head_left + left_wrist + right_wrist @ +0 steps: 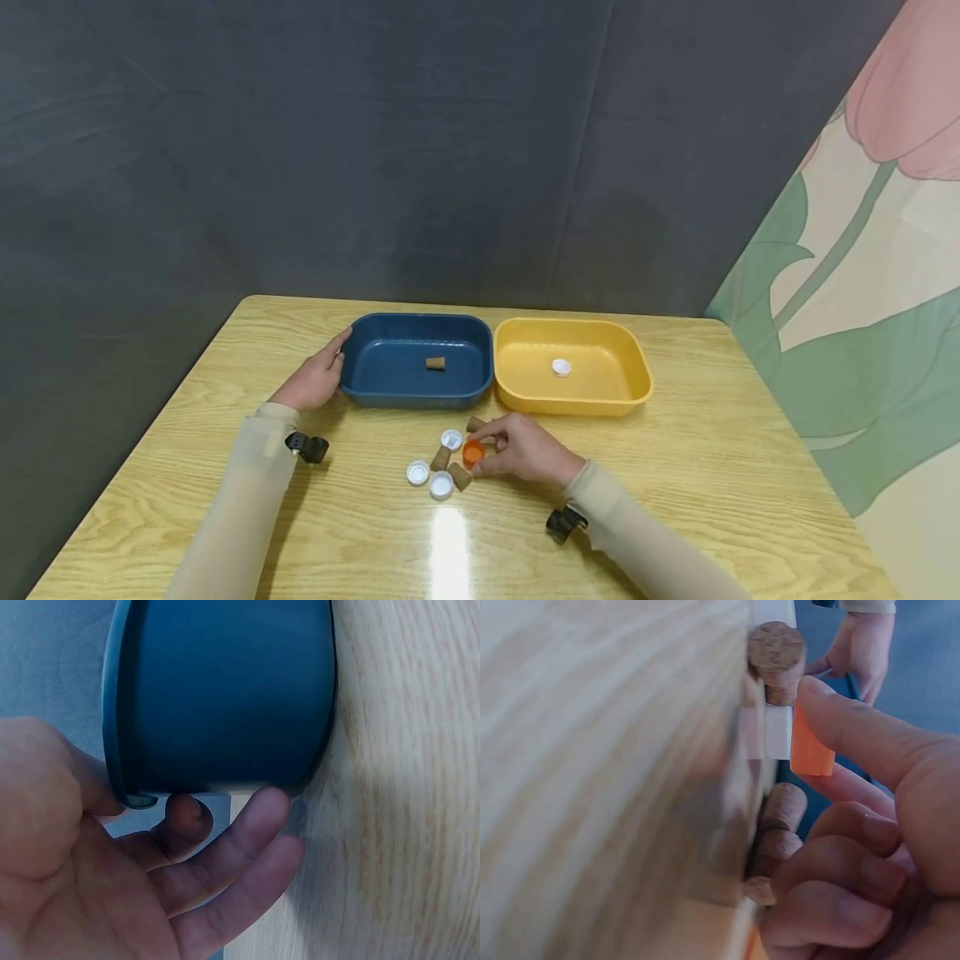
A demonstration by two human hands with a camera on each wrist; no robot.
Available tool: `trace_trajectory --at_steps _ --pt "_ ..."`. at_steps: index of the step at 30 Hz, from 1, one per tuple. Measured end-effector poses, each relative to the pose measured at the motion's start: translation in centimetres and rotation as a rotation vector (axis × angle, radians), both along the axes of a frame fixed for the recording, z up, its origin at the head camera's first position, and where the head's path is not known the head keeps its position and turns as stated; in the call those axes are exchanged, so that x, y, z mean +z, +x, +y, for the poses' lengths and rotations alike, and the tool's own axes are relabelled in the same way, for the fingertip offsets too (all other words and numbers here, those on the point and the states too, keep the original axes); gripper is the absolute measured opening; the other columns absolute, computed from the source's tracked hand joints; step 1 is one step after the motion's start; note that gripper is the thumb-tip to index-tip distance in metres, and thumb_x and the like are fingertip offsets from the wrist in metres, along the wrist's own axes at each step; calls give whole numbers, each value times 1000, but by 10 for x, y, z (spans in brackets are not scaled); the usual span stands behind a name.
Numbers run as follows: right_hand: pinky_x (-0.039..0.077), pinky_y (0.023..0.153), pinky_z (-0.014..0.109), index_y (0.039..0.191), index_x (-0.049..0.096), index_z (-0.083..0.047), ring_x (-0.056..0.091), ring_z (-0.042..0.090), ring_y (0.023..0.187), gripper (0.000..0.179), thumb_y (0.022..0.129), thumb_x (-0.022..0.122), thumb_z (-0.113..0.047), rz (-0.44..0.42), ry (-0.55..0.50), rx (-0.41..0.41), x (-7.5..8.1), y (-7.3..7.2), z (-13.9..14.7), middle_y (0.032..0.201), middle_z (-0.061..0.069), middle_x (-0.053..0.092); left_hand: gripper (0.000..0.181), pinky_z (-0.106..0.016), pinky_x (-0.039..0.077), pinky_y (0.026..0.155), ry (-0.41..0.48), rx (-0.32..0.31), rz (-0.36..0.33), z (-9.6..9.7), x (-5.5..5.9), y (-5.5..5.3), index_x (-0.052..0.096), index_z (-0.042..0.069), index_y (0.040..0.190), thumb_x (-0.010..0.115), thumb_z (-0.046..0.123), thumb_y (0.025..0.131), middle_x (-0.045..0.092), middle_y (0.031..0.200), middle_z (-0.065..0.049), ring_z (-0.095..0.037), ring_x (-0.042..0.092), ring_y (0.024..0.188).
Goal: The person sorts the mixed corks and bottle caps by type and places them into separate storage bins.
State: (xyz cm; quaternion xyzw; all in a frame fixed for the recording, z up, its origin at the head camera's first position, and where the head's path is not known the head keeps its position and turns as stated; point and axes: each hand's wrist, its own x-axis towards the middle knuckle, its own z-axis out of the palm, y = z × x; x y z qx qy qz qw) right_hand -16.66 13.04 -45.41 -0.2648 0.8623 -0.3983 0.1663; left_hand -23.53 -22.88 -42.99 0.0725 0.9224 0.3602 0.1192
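Observation:
Between thumb and finger, my right hand [528,450] pinches an orange bottle cap [473,453], seen from the side in the right wrist view and lifted off the tabletop. Close around it lie three white caps [417,472] and several corks [460,476]; the right hand partly covers the corks behind it. My left hand [311,380] holds the left end of a blue tub [382,364]. In the left wrist view the thumb side goes over the tub's rim [114,697], while the fingers [232,847] curl beneath it at the outer wall.
One cork [435,363] lies inside the blue tub. A yellow tub [573,407] stands right beside it, with a white cap [561,367] on its floor. Behind the wooden table [705,450] hangs a dark cloth [420,150], and a flower-painted wall [885,333] is at the right.

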Motion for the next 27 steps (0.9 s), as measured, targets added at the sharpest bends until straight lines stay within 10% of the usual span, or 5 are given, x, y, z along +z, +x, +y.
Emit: trace_trajectory --at_steps 4,27 --pt "27 49 19 119 74 -6 34 5 51 46 78 87 -23 -31 -14 -20 9 1 4 60 -4 40 54 -35 44 64 -6 2 -2 -1 -1 -2 8 10 162 22 14 110 59 94 -20 -27 59 67" --pt "27 54 21 106 79 -13 36 6 56 31 78 87 -21 132 3 -114 46 -11 39 60 -7 36 54 -35 43 63 -2 -5 -8 -1 1 0 6 10 162 21 14 110 60 82 -19 -28 59 67"
